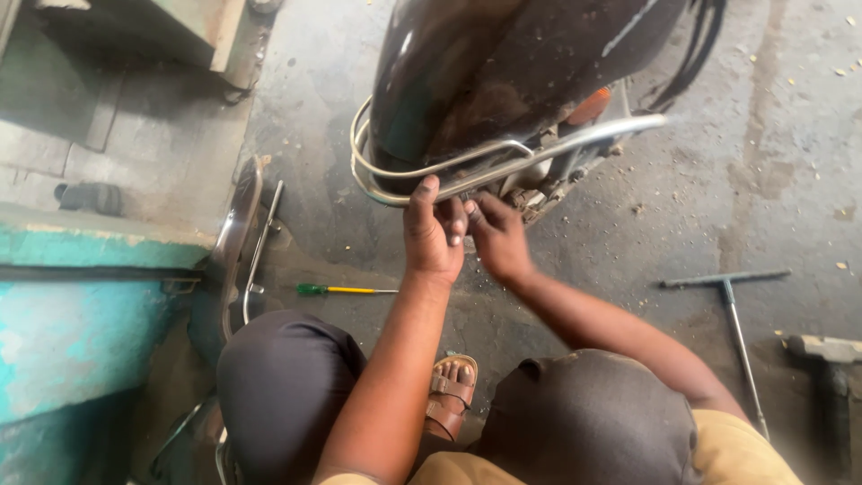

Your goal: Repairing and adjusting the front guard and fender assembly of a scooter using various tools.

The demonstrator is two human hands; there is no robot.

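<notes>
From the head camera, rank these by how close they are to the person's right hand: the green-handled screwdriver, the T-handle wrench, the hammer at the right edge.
Measured from the right hand:
1. Green-handled screwdriver, on the floor to the left, past the left hand.
2. T-handle wrench, lying on the floor to the right.
3. Hammer, at the far right edge, beyond the wrench.
</notes>
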